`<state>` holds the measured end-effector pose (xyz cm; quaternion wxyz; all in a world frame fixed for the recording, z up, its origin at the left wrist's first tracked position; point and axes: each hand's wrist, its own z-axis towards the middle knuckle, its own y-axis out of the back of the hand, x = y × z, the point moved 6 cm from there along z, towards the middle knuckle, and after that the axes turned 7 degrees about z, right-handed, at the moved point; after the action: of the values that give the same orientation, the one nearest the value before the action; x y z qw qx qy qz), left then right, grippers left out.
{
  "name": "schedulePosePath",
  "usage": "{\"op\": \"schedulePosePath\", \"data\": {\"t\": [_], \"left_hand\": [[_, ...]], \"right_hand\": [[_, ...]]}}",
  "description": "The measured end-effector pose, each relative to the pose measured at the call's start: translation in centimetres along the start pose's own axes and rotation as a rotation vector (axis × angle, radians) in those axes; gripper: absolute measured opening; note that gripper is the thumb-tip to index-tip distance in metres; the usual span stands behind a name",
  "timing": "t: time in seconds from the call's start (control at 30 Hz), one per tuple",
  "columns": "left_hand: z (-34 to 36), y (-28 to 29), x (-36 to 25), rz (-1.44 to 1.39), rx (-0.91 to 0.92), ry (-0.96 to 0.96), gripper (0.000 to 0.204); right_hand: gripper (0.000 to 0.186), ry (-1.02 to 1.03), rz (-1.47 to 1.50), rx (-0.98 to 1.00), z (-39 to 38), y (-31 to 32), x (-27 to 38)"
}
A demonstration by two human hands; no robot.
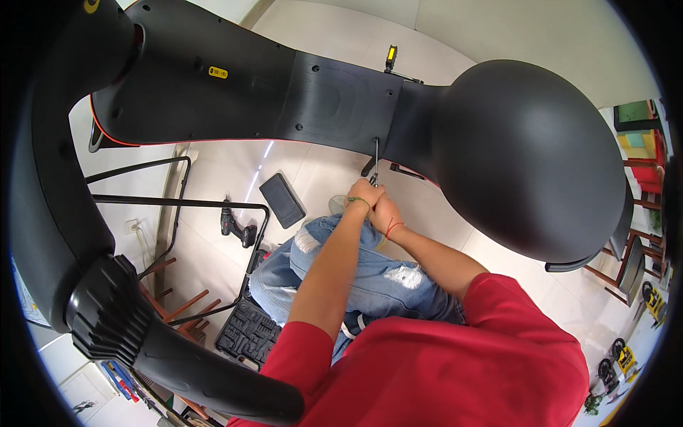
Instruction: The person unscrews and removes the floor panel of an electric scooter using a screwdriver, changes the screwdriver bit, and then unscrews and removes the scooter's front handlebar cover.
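A long black panelled body [341, 99], which looks like part of a scooter, stretches across the upper view with several screw holes. Both hands are closed at the handle of a screwdriver [376, 158], and its thin metal shaft points away from me to the lower right edge of the panel, by a screw hole. My left hand [364, 191], with a green cord at the wrist, sits nearest the shaft. Behind it, my right hand [385, 213], with a red cord, wraps the handle's rear. Fingers cover most of the handle.
A large rounded black part [530, 156] bulges at right. At left stand a ribbed black tube [110, 313] and a black metal frame [178, 202]. A drill [238, 225], a dark rectangular case [282, 200] and an open tool case [245, 327] lie on the floor.
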<state>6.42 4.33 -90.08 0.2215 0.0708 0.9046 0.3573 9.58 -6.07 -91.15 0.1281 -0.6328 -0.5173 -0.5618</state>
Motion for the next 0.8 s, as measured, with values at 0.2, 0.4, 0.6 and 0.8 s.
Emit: {"op": "schedulePosePath", "data": {"t": [0.2, 0.4, 0.6, 0.8], "left_hand": [[-1.7, 2.4, 1.5, 0.019, -0.084, 0.04, 0.039], [-3.3, 5.5, 2.1, -0.284, -0.257, -0.004, 0.03], [-4.7, 7.5, 0.7, -0.775, -0.151, -0.029, 0.023], [-5.7, 11.0, -0.9, -1.045, 0.013, -0.047, 0.022]], "right_hand": [[0.05, -0.098, -0.111, 0.031, -0.4, -2.7, -3.0], [0.051, 0.063, -0.232, -0.074, 0.9, -2.6, -7.2], [0.051, 0.147, -0.279, -0.016, 1.5, -1.8, -8.6], [0.038, 0.066, 0.023, 0.043, 0.2, -0.6, -1.1]]}}
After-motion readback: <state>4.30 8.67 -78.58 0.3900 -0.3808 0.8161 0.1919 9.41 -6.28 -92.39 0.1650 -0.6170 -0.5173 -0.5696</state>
